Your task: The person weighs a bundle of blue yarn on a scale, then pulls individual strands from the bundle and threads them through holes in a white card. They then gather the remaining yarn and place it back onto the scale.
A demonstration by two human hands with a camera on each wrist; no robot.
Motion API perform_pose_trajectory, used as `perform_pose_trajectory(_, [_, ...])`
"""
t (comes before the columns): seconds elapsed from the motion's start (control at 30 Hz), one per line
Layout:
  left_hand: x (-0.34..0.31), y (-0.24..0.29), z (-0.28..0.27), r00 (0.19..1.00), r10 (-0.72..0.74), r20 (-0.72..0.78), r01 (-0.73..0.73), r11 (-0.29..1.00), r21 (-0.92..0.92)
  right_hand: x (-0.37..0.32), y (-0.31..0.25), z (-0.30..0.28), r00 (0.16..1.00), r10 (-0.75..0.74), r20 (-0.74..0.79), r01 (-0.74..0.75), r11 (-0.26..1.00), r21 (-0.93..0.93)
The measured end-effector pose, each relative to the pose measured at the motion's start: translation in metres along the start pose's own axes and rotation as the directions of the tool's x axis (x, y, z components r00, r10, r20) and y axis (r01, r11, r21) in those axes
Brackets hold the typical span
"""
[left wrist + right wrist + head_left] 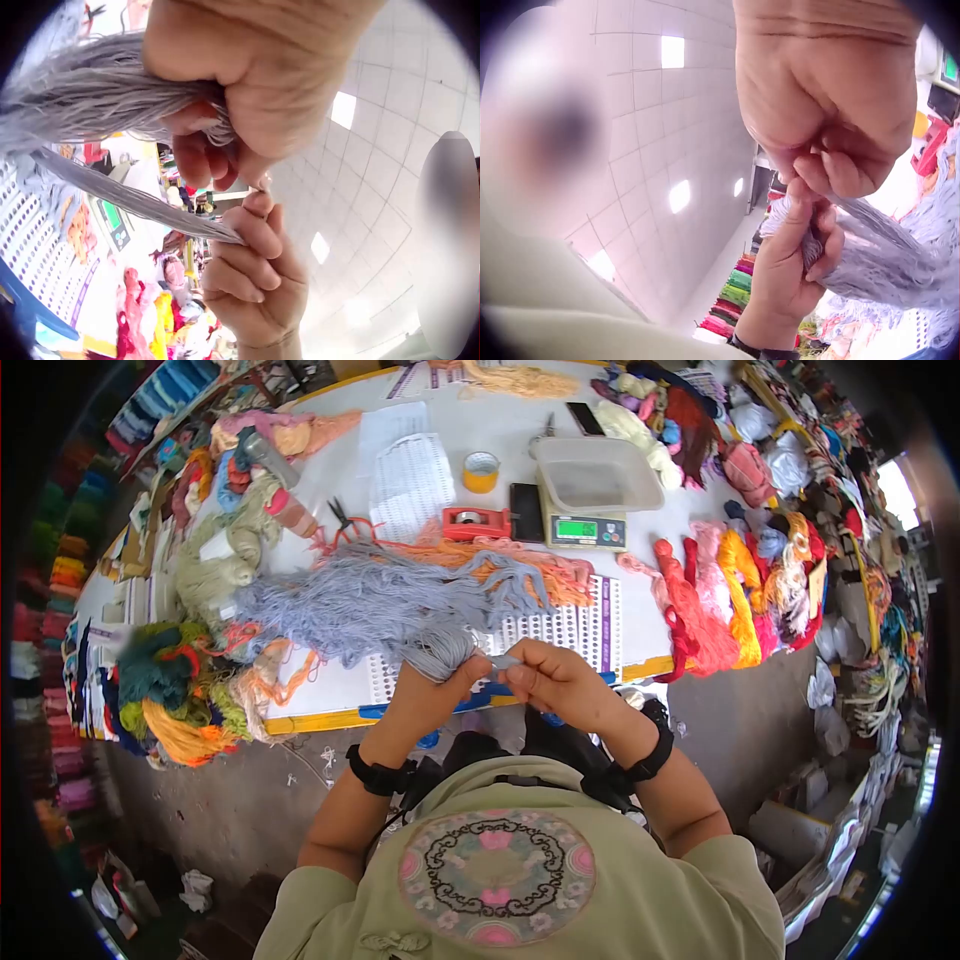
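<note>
My left hand (428, 705) grips a thick bundle of grey-blue yarn (440, 650) at the table's near edge. Beside it, my right hand (565, 685) pinches a thinner strand of the same yarn (135, 199), with the other fingers curled around it in the left wrist view. The thumbs and fingertips of both hands meet close together. From the hands the yarn runs back to a large loose pile of grey-blue yarn (350, 600) on the table. In the right wrist view, a looped end of the yarn (778, 214) sticks out by the left hand's thumb.
Behind the pile lie black-handled scissors (345, 520), a red tape dispenser (475, 523), a phone (526, 512) and a digital scale (587, 531) under a clear plastic tub (600, 475). Coloured skeins (700, 625) line the right side, and more yarn (160, 680) hangs over the left edge.
</note>
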State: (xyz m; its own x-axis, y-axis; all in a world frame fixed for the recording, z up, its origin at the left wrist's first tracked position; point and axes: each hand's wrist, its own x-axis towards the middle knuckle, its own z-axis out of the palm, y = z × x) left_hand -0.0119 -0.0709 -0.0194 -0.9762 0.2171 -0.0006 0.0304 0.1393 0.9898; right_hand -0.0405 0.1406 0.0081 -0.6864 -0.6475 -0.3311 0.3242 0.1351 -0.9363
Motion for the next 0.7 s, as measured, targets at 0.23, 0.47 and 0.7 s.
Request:
perform_pose_trajectory(0.23, [0.02, 0.0, 0.045, 0.817, -0.312, 0.484, 0.541, 0.703, -0.461, 0.001, 0.032, -0.036, 0.957, -0.224, -0.184, 0.28, 0.876, 0.393])
perform_pose_trajectory(0.47, [0.005, -0.109, -0.082, 0.761, -0.596, -0.258, 0.341, 0.705, -0.621, -0.08, 0.094, -0.231, 0.746, 0.153, -0.648, 0.193, 0.882, 0.431])
perform_pose_trajectory(0.7, [-0.02, -0.126, -0.148, 0.162, -0.427, -0.89, 0.216, 0.895, -0.39, -0.153, 0.133, -0.428, 0.089, -0.422, -0.902, -0.339, 0.839, -0.426])
